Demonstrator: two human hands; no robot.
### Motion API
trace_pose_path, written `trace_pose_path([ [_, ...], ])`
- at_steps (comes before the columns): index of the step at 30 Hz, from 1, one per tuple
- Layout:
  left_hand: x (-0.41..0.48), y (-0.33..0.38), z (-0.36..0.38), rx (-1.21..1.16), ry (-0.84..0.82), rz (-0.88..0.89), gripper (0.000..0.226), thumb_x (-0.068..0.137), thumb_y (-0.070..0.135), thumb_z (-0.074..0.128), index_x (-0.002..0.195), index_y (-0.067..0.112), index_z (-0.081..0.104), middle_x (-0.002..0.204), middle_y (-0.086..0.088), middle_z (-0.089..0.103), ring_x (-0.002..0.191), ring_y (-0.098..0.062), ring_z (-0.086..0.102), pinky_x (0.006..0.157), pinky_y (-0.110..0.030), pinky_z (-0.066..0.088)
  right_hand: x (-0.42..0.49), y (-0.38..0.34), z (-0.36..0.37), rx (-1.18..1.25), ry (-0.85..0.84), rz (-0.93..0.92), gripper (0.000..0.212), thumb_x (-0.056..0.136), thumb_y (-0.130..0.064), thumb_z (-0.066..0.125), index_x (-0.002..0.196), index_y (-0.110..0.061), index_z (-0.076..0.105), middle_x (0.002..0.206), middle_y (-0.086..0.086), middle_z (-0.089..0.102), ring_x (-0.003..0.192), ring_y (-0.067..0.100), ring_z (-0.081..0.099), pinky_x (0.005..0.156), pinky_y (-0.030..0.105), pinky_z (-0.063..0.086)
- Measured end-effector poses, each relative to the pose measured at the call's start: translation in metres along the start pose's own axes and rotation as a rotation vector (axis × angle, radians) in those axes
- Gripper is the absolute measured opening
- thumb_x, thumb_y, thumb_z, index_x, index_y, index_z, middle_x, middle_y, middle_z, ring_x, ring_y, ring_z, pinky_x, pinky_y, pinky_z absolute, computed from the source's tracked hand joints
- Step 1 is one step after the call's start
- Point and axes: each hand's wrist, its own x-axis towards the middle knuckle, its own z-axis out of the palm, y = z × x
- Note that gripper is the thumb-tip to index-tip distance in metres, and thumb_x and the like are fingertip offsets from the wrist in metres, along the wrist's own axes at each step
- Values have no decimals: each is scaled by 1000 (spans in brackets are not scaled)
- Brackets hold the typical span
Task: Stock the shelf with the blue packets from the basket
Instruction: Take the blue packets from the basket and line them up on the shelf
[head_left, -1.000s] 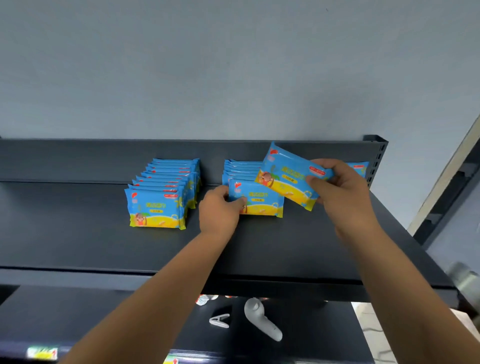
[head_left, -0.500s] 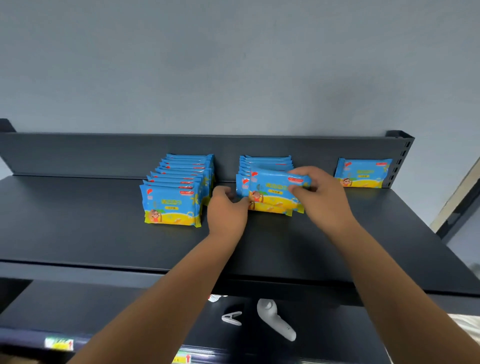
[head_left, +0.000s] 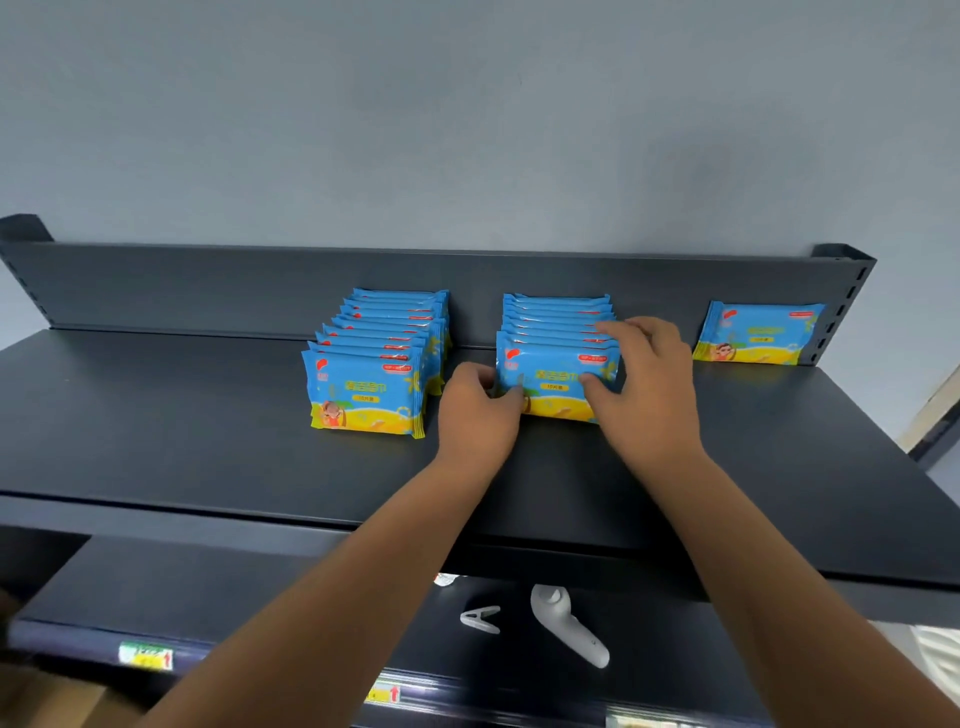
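Observation:
Two rows of upright blue-and-yellow packets stand on the dark shelf (head_left: 156, 426): a left row (head_left: 374, 358) and a middle row (head_left: 558, 322). The front packet (head_left: 556, 382) of the middle row stands upright between my hands. My left hand (head_left: 480, 410) grips its left edge, thumb across the lower front. My right hand (head_left: 644, 384) holds its right end, fingers over the top and thumb on the front. A single blue packet (head_left: 758, 335) leans against the back panel at the far right. No basket is in view.
The shelf's back panel (head_left: 208, 291) runs behind the rows, with an upright post (head_left: 852, 291) at the right end. On the lower shelf lie a white clip (head_left: 480, 619) and a white handheld device (head_left: 569, 631). Price labels (head_left: 145, 656) sit on the lower shelf's edge.
My right hand brought the packet from up in the air down to the front of the middle row, where it stands upright. My left hand stayed at the row's left front.

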Motion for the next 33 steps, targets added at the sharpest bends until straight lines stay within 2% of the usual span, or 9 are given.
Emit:
trace_pose_path([
  [3, -6, 5, -2, 93, 3, 57, 39, 93, 28, 71, 126, 14, 55, 119, 0, 61, 111, -16, 59, 87, -30, 49, -3, -4, -6, -34, 1, 12, 64, 85, -23, 77, 143, -16, 51, 150, 6, 43, 140, 25, 39, 111, 40, 40],
  [8, -23, 14, -26, 725, 179, 549, 42, 96, 44, 53, 119, 9, 63, 130, -11, 61, 132, -39, 46, 109, -48, 40, -15, -25, -10, 21, 33, -147, 53, 100, -33, 57, 147, -9, 49, 161, 6, 40, 156, 23, 23, 125, 46, 26],
  [10, -29, 13, -41, 828, 281, 616, 50, 98, 51, 45, 121, 11, 66, 140, -12, 59, 144, -42, 38, 115, -54, 34, -19, -44, -5, 19, -22, -221, 56, 102, -39, 48, 149, -8, 48, 163, 6, 38, 157, 23, 22, 127, 45, 20],
  [14, -41, -3, -81, 912, 379, 485, 63, 102, 60, 34, 140, 16, 60, 157, -11, 47, 155, -39, 22, 122, -58, 21, -27, -89, 21, 49, -158, -302, 61, 105, -46, 36, 156, -13, 40, 166, 2, 33, 158, 18, 19, 128, 35, 13],
  [19, -61, -36, -158, 987, 458, 232, 67, 104, 61, 24, 155, 22, 42, 167, -5, 30, 158, -34, 7, 125, -57, 11, -43, -162, 71, 126, -291, -446, 67, 103, -51, 28, 157, -12, 37, 166, 5, 33, 157, 20, 20, 128, 42, 16],
  [23, -90, -76, -234, 1023, 533, 4, 71, 102, 66, 14, 162, 28, 25, 172, 0, 16, 159, -29, -5, 127, -55, 4, -77, -234, 117, 168, -418, -600, 78, 102, -59, 14, 163, -11, 23, 172, 5, 17, 159, 19, 8, 129, 39, 10],
  [27, -126, -115, -309, 1037, 607, -170, 76, 99, 68, 9, 161, 28, 27, 172, 3, 16, 159, -26, -5, 127, -55, 3, -127, -307, 156, 224, -612, -724, 87, 98, -67, -5, 165, -12, 2, 173, 3, -6, 159, 14, -10, 126, 31, -6],
  [30, -159, -149, -363, 1075, 653, -275, 71, 101, 65, 12, 159, 29, 31, 172, 3, 15, 159, -25, -6, 127, -54, 4, -168, -358, 187, 273, -675, -827, 94, 92, -67, -17, 164, -10, 4, 173, 6, -4, 159, 16, -7, 128, 35, -2],
  [33, -192, -182, -414, 1073, 663, -382, 66, 103, 65, 13, 160, 34, 28, 172, 4, 12, 159, -23, -9, 128, -53, 2, -208, -406, 217, 291, -758, -897, 84, 100, -64, -5, 164, -10, 0, 172, 6, -8, 159, 17, -10, 130, 40, 3],
])
